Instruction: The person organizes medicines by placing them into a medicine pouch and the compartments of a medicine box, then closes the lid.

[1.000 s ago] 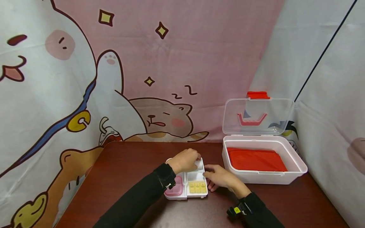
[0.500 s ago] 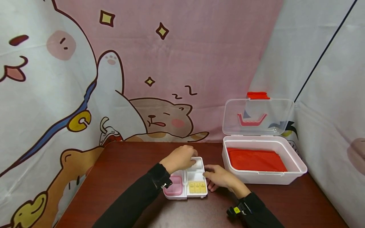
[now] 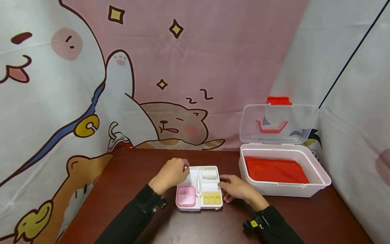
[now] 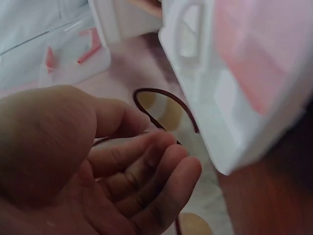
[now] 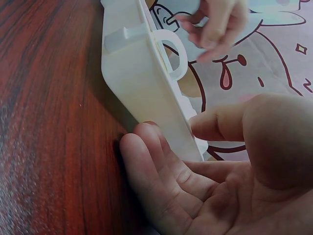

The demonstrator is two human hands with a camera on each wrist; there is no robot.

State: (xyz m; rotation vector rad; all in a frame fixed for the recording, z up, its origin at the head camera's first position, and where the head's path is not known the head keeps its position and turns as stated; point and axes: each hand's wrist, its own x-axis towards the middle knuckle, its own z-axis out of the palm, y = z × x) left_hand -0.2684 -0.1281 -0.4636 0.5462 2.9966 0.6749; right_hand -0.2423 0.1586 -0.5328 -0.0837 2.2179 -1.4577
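Note:
On the table lies a white compartment case (image 3: 210,187). In it sit a pink-lidded section (image 3: 186,196), a yellow block of small lidded boxes (image 3: 212,198) and a short white cylinder (image 3: 209,174). At the case's upper left corner my left hand (image 3: 173,172) hovers with loosely curled fingers; the left wrist view shows nothing between thumb and fingertips. My right hand (image 3: 236,187) rests at the right side of the case. In the right wrist view its fingers (image 5: 166,181) extend along the side wall, and the thumb tip is at the upper rim.
To the right stands a larger white box (image 3: 318,176) with folded red cloth (image 3: 275,169) inside. Its clear lid (image 3: 277,123) is raised behind it, with red latches. A printed cloth backdrop (image 3: 231,67) rises behind the brown table (image 3: 131,183).
My left hand has moved left, from over the upper right compartment to the case's upper left corner, uncovering the white cylinder. My right hand has stayed by the case's right side.

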